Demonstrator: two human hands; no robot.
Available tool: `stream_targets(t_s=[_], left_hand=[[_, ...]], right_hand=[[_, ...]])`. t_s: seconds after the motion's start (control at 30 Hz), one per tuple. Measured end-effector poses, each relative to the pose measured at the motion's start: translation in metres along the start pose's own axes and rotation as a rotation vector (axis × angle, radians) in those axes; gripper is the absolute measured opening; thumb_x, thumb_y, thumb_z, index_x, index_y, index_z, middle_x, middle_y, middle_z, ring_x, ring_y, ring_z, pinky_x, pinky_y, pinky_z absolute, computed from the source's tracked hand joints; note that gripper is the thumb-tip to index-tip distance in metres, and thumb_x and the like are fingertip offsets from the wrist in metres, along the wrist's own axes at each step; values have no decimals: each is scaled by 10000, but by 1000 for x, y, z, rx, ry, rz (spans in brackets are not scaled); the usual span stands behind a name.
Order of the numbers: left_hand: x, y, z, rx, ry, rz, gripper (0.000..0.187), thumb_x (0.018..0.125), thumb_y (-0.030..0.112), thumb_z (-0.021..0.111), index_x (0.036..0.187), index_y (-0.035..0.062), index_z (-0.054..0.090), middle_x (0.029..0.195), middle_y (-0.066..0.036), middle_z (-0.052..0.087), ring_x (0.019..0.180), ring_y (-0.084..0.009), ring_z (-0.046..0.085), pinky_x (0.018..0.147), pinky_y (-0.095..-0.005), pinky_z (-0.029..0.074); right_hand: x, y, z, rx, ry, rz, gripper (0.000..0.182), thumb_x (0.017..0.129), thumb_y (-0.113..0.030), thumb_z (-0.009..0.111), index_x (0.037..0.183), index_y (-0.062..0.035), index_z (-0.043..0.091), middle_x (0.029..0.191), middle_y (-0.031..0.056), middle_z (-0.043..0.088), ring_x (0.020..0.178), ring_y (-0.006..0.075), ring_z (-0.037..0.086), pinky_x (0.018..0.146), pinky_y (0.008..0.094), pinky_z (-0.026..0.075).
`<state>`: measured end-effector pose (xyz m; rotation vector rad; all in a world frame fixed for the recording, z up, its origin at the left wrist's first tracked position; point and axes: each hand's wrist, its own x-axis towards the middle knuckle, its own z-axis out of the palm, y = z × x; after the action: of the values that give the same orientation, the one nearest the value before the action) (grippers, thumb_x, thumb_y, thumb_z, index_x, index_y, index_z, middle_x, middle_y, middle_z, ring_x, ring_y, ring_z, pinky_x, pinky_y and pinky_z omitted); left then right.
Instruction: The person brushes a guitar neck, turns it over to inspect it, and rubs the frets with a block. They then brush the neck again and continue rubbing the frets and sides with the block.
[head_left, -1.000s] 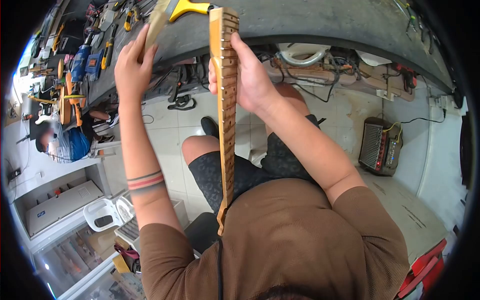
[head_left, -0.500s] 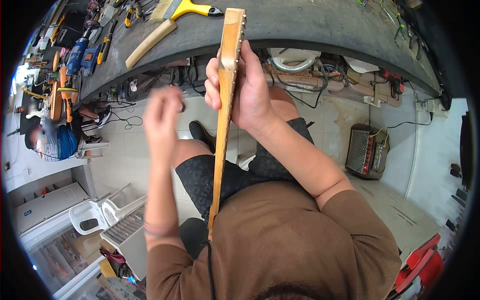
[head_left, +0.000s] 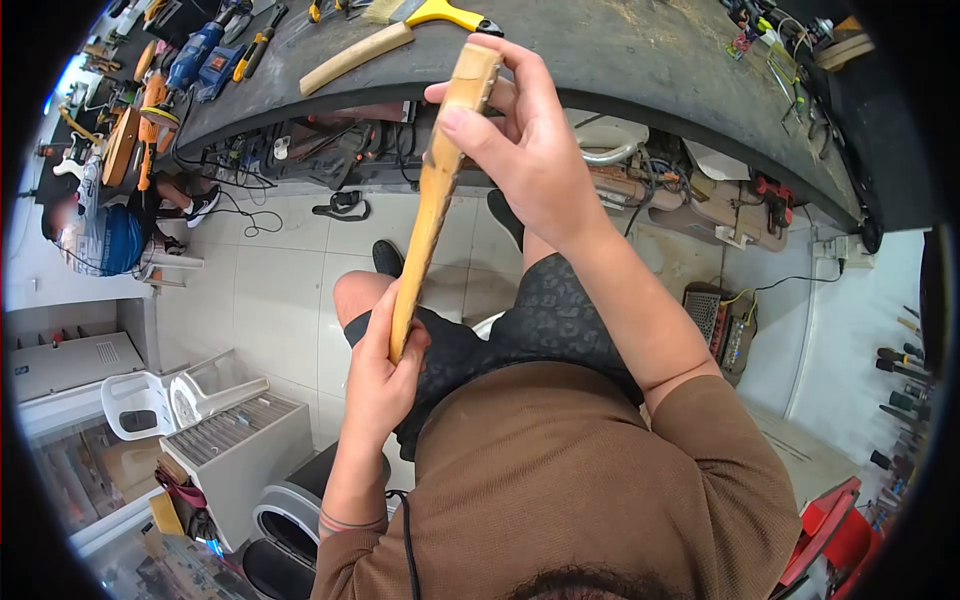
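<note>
A wooden guitar neck (head_left: 430, 200) slants upward in front of my body, its narrow edge toward me and fret ends along one side. Around its upper, wider end the fingers of my right hand (head_left: 540, 165) are curled, thumb on the near face. Lower down, my left hand (head_left: 380, 385) is wrapped about the other end and hides the tip. Just beyond the upper end, on the workbench (head_left: 620, 70), are a curved wood piece (head_left: 355, 60) and a yellow-handled brush (head_left: 445, 14).
At left, power tools including a blue one (head_left: 195, 55) crowd the bench. A person (head_left: 105, 240) sits on the far left. Below the bench are cables and cases. An amplifier (head_left: 715, 320) stands on the right, a bin (head_left: 290, 525) at lower left.
My left hand has come down from its raised, free position and taken the neck's lower end. The neck has tilted, and my right hand has shifted up toward its top end.
</note>
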<state>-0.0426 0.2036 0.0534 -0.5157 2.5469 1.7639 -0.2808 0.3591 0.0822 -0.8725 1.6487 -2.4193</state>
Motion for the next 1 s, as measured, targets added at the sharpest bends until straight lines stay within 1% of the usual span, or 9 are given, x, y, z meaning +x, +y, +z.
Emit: stream_targets(t_s=[0.17, 0.23, 0.47, 0.67, 0.73, 0.77, 0.83, 0.93, 1.0], left_hand=[[-18, 0, -7, -23, 6, -11, 666, 1060, -62, 631, 1693, 102, 504, 949, -27, 681, 760, -111, 629, 728, -281, 540], [-23, 3, -9, 0, 19, -39, 645, 1056, -54, 643, 1673, 99, 535, 944, -39, 700, 789, -123, 659, 765, -285, 557], [-29, 7, -12, 67, 33, 12, 629, 1042, -56, 653, 1649, 88, 567, 941, -65, 723, 846, -144, 703, 841, -303, 579], [-29, 11, -17, 50, 39, 29, 658, 1033, -67, 648, 1664, 96, 556, 926, -59, 722, 813, -144, 698, 814, -300, 577], [-30, 12, -20, 53, 31, 0, 674, 1022, -78, 647, 1666, 99, 557, 920, -63, 724, 802, -144, 696, 806, -299, 576], [-30, 11, -20, 52, 32, 0, 674, 1022, -78, 647, 1666, 99, 557, 920, -63, 724, 802, -144, 696, 806, -299, 576], [-30, 7, -20, 89, 46, 48, 678, 1013, -86, 648, 1661, 99, 565, 926, -71, 732, 804, -147, 697, 809, -300, 577], [-32, 8, -22, 93, 42, 47, 677, 1008, -91, 649, 1655, 96, 572, 928, -78, 736, 811, -152, 701, 815, -302, 577], [-34, 8, -24, 89, 41, 51, 680, 1006, -94, 648, 1654, 95, 572, 930, -80, 738, 818, -155, 707, 822, -304, 579]], right_hand=[[-5, -26, -3, 63, 64, 118, 487, 1095, -237, 745, 1451, 31, 550, 1159, 138, 776, 1047, 146, 769, 862, 298, 638], [-9, -33, -2, -9, 90, 105, 414, 1135, -280, 639, 1431, 5, 593, 1183, 208, 814, 1001, 212, 817, 813, 338, 679], [-16, -57, -5, -52, 103, 184, 403, 1155, -345, 572, 1394, -28, 640, 1165, 206, 827, 948, 218, 827, 788, 314, 670], [-28, -56, 0, -52, 55, 90, 454, 1138, -269, 593, 1528, -41, 543, 1273, 206, 793, 1099, 197, 780, 909, 336, 648], [-32, -58, 1, 9, -13, 120, 618, 1102, -171, 643, 1653, -54, 391, 1404, 206, 695, 1175, 181, 726, 965, 338, 619], [-35, -59, 3, 8, -14, 120, 618, 1102, -171, 643, 1653, -54, 391, 1404, 206, 695, 1175, 181, 726, 965, 338, 619], [-41, -60, 6, 6, -56, 113, 768, 1059, -89, 679, 1711, -62, 274, 1471, 202, 591, 1210, 182, 695, 1002, 344, 597], [-44, -65, 8, -56, -82, 112, 830, 1022, -31, 708, 1681, -31, 204, 1507, 207, 538, 1163, 220, 753, 974, 357, 647], [-44, -65, 9, -41, -77, 110, 812, 1021, -33, 711, 1671, -29, 225, 1483, 203, 555, 1164, 223, 756, 970, 355, 651]])
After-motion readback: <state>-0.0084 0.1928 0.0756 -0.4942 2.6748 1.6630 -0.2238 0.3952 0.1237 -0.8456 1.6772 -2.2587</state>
